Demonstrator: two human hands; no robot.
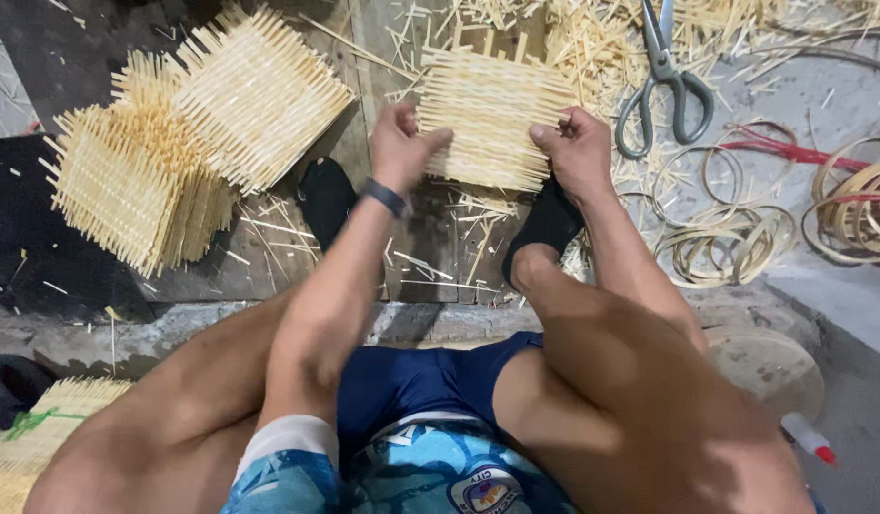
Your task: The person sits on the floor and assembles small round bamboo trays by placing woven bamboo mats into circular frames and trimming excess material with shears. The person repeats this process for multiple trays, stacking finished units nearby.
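Note:
A square lattice panel of pale bamboo sticks [492, 109] lies on a dark wooden board [430, 243] in front of me. My left hand [400, 143], with a dark band at its wrist, grips the panel's left edge. My right hand [578, 148] pinches its right edge with thumb and fingers. Both hands are closed on the panel. My feet in black socks rest on the board just below it.
A leaning stack of finished stick panels [173, 143] stands at the left. Grey-handled scissors [664, 81] lie among loose stick scraps at the upper right. Coiled bamboo strip rings [735, 243] and red cord lie at the right. Another woven bundle [30, 443] sits bottom left.

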